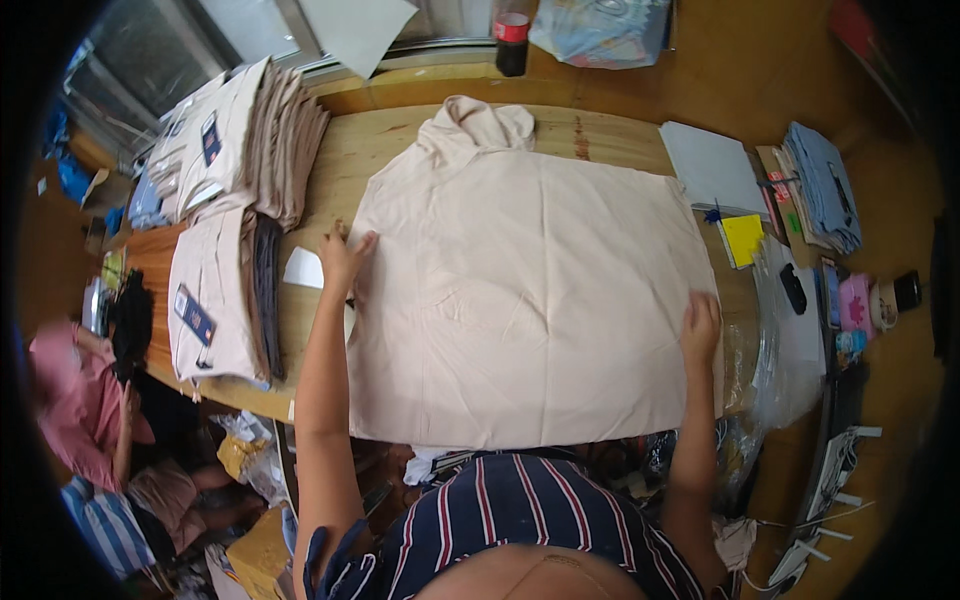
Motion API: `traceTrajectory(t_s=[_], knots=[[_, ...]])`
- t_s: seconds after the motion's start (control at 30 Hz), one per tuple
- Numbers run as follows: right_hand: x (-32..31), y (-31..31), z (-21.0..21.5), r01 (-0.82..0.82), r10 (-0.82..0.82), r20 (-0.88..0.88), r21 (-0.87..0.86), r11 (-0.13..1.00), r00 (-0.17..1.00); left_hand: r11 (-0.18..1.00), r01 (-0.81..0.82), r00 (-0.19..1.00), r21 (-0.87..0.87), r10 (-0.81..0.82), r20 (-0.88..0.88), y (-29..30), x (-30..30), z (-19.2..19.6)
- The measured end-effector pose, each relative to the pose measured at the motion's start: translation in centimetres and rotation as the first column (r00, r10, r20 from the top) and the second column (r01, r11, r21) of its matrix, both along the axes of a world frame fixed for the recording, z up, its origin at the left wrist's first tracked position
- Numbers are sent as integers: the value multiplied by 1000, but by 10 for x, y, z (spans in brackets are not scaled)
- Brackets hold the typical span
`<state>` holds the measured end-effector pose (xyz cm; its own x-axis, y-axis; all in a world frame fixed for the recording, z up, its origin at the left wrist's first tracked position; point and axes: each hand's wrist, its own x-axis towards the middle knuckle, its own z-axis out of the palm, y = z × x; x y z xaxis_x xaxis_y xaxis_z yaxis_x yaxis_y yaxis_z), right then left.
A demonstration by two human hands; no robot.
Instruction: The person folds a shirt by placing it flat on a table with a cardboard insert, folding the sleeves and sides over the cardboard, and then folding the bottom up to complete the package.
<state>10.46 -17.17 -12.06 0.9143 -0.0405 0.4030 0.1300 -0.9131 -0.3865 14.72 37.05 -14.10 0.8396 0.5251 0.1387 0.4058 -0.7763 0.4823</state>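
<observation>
A pale beige hooded garment (590,260) lies spread across the wooden table in front of me, its hood (475,125) bunched at the far left. Light creases cross its middle. My left hand (345,258) is at the garment's left edge, thumb on the cloth and fingers apart. Beside that hand lies a small white piece of card or paper (303,268). On the right side, my right hand (702,325) rests on the cloth near the edge, fingers slightly bent and holding nothing that I can see.
Stacks of folded beige garments (280,150) with dark tags stand at the left. At the right are white sheets (710,165), a yellow notepad (742,240), clear plastic bags (770,340) and folded blue clothes (825,185). A dark drink bottle (512,45) stands behind. Another person (85,410) sits at far left.
</observation>
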Motion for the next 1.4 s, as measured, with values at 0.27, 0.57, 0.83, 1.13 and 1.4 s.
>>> traceTrajectory(t_s=[0.27, 0.57, 0.83, 1.13, 1.4], knots=[[152, 19, -36, 41, -78, -138, -252, 967, 987, 202, 179, 965, -963, -224, 133, 3, 11, 42], [163, 16, -33, 22, -109, -220, -368, 930, 969, 884, 102, 930, -456, -247, -273, 27, 9, 41], [188, 10, -18, 124, -197, -149, -398, 909, 969, 956, 47, 992, 289, -11, -128, 17, 27, 27], [255, 1, 23, -178, -21, -381, -481, 859, 925, 971, 181, 916, -157, -224, -334, -34, 144, 33], [300, -65, 2, 16, -15, -179, 5, 1000, 984, 441, 78, 977, -894, -212, -19, 20, 158, 35]])
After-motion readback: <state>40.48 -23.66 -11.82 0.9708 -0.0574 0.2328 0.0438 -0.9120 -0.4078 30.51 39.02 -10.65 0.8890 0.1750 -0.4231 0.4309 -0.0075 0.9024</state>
